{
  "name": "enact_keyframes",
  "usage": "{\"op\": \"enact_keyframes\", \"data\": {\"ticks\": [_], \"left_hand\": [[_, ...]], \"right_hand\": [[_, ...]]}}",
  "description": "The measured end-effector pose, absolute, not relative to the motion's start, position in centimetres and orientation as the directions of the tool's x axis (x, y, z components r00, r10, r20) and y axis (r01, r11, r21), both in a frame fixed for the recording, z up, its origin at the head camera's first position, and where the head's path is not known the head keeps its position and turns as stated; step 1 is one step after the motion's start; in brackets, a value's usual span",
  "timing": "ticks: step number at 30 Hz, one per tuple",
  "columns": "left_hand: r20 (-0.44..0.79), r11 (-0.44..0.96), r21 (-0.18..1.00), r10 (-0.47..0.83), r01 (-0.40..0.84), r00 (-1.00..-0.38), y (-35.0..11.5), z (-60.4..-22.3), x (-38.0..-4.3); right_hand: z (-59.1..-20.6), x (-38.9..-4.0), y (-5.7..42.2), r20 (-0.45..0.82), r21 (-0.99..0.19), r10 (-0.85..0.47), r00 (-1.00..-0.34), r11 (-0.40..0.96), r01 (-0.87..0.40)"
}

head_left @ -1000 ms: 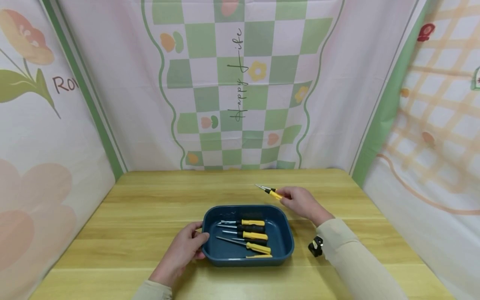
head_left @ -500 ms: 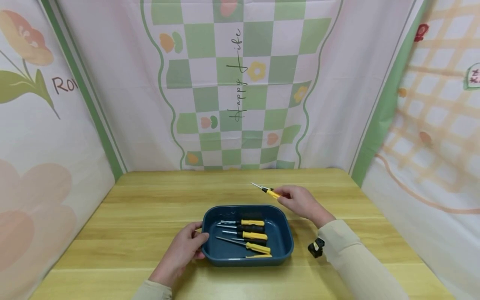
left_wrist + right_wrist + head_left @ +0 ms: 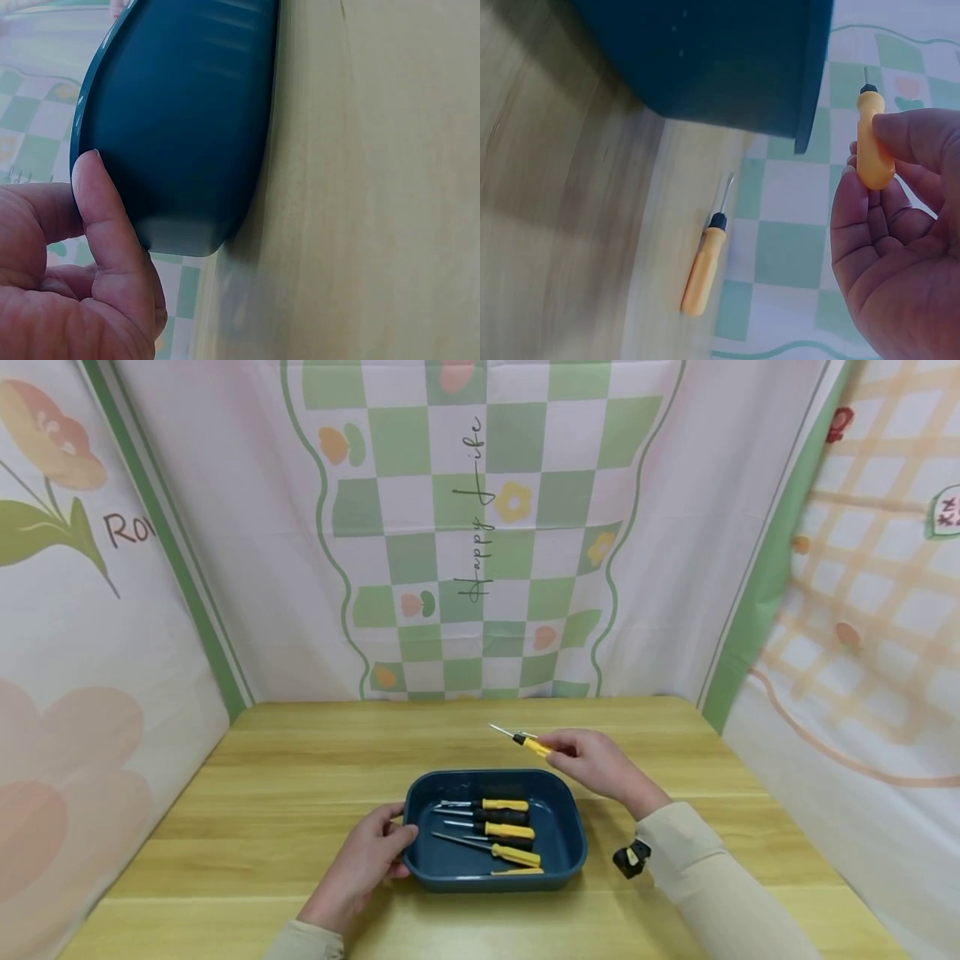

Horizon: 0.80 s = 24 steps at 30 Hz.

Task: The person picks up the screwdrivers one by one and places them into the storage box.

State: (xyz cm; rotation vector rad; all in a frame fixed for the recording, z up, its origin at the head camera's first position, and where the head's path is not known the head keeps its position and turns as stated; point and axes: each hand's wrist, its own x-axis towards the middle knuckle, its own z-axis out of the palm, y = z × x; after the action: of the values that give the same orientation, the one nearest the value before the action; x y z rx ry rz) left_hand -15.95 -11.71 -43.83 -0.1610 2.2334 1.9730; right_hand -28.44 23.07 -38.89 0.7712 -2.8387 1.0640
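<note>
My right hand (image 3: 600, 768) pinches the yellow handle of a small screwdriver (image 3: 532, 746) above the table, beyond the tray's far right corner. In the right wrist view this screwdriver (image 3: 872, 142) points its thin shaft away from the thumb. A second yellow-handled screwdriver (image 3: 705, 270) lies on the tabletop there; the head view shows just its shaft behind the held one. At the left end of a dark blue tray (image 3: 580, 852), my left hand (image 3: 367, 852) grips the rim, thumb on the inside (image 3: 101, 202). Several yellow and black screwdrivers (image 3: 510, 831) lie side by side in the tray.
The tray stands on a wood-grain table (image 3: 262, 793). A patterned curtain (image 3: 480, 560) hangs behind the table's far edge, with more cloth at both sides. A black wrist device (image 3: 632, 857) sits by the right sleeve.
My right hand has shifted slightly left with the screwdriver, uncovering the shaft of the one on the table. The left hand and tray have stayed in place.
</note>
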Motion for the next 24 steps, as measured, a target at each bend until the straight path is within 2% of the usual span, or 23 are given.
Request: {"op": "enact_keyframes", "data": {"ticks": [9, 24], "left_hand": [[-0.204, 0.121, 0.972, 0.016, -0.201, -0.979, -11.5, -43.6, -15.9], [-0.207, 0.124, 0.971, 0.008, -0.204, -0.978, -11.5, -43.6, -15.9]], "right_hand": [[-37.9, -27.4, 22.2, 0.169, -0.620, -0.469, -0.867, 0.633, -0.463], [-37.7, -26.0, 21.0, 0.158, -0.637, -0.588, -0.793, 0.553, -0.537]]}}
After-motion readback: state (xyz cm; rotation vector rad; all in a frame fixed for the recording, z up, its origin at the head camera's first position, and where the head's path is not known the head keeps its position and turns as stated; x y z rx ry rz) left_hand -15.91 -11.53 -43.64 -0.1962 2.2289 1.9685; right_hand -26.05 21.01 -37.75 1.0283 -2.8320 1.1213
